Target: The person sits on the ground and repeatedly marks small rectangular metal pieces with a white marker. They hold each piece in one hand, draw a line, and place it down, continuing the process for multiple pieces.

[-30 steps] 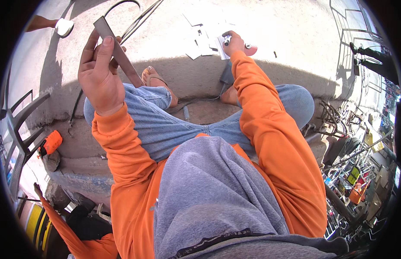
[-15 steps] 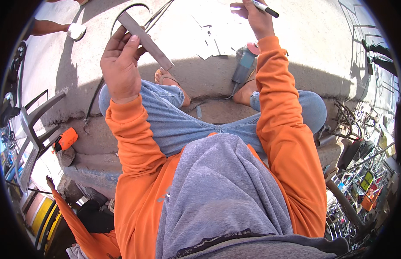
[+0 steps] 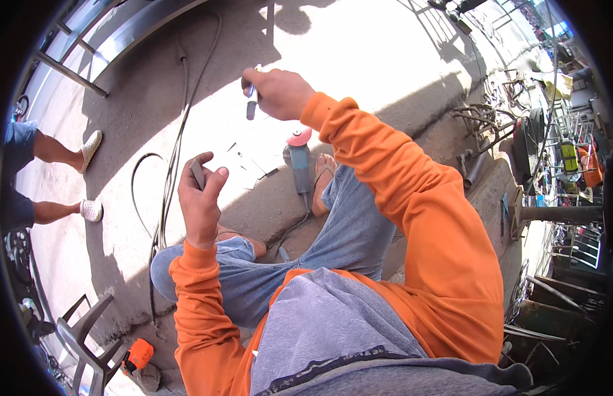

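My left hand (image 3: 199, 201) is closed round a flat metal bar (image 3: 197, 173), now seen nearly end-on between thumb and fingers, so most of its length is hidden. Further off and to the right, my right hand (image 3: 283, 94) grips a marker pen (image 3: 252, 104), its dark end pointing down. The two hands are apart, and the pen does not touch the bar. On the ground between my feet and the sunlit patch lies a blue-grey angle grinder (image 3: 300, 168) with a pinkish-red disc (image 3: 298, 136). Several thin metal offcuts (image 3: 259, 173) are scattered beside it.
Long dark cables (image 3: 171, 158) run along the ground at my left. Another person stands at the far left in white clogs (image 3: 91, 210). A grey chair (image 3: 85, 340) and an orange object (image 3: 140, 354) are at the lower left. Metal scrap (image 3: 484, 122) piles up at the right.
My view has swung round. My right hand has come across toward the left one, with the pen now pointing down. The bar has turned from broadside to nearly end-on.
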The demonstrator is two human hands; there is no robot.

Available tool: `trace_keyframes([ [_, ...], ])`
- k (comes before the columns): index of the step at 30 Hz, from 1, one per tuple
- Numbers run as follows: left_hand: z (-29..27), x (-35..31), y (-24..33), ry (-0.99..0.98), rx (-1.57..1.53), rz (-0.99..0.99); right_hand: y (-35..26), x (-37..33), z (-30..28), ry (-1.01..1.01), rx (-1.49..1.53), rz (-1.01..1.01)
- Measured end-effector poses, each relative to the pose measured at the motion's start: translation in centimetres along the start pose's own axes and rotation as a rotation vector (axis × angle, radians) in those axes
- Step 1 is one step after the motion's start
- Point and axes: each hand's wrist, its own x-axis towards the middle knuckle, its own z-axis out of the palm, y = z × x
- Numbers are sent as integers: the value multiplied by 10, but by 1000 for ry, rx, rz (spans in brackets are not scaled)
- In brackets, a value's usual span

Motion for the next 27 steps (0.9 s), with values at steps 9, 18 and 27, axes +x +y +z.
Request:
trace_keyframes([
  [9,41,65,16,-76,603,502,-8,-10,27,202,21,60],
  [18,38,61,8,-374,-13,-314,52,7,9,508,-268,321],
  [27,2,60,34,-22,-443,-83,26,-31,-41,354,1472,62],
])
